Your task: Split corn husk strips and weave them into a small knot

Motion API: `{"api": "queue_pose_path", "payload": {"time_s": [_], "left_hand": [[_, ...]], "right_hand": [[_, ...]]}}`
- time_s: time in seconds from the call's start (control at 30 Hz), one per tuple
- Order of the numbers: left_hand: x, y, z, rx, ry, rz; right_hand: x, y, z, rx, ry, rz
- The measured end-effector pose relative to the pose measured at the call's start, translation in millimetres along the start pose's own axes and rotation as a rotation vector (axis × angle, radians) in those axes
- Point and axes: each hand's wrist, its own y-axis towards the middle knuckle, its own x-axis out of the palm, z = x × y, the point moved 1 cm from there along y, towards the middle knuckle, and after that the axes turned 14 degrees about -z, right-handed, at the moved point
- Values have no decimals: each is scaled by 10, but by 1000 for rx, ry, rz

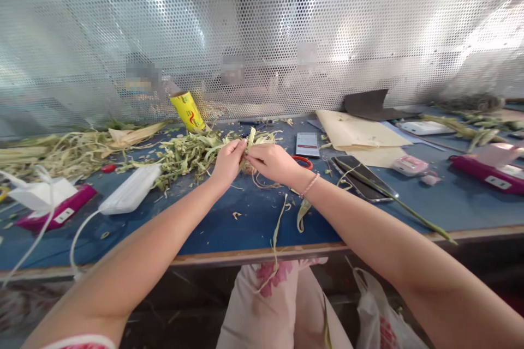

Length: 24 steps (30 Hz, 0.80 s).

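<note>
My left hand (230,161) and my right hand (270,161) meet over the middle of the table, both closed, with fingertips pinched together. Between them a pale green leaf strip (251,137) sticks up; its lower part is hidden by my fingers. Just behind and left of my hands lies a heap of wilted green leaf strips (188,154). The orange handle of a pair of scissors (303,161) shows beside my right wrist. A long thin leaf strip (277,229) hangs over the table's front edge, and a shorter curled piece (302,215) lies under my right forearm.
A perforated metal screen (262,38) closes the back of the blue table (237,229). Left are a yellow tube (188,112), a white device (131,189) and a magenta power strip (61,208). Right are phones (308,144), a plant stalk (401,196), brown paper (360,131) and another power strip (487,173).
</note>
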Motion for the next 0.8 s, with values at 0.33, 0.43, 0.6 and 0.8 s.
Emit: {"api": "queue_pose_path", "payload": {"time_s": [0.33, 0.43, 0.6, 0.8], "left_hand": [[9, 7, 72, 57, 183, 79], [15, 9, 55, 59, 169, 100], [13, 21, 10, 52, 149, 104], [21, 16, -12, 49, 160, 122]], "right_hand": [[-5, 29, -36, 0, 128, 5], [6, 40, -26, -2, 168, -11], [16, 44, -27, -16, 200, -12], [5, 37, -41, -19, 224, -36]]}}
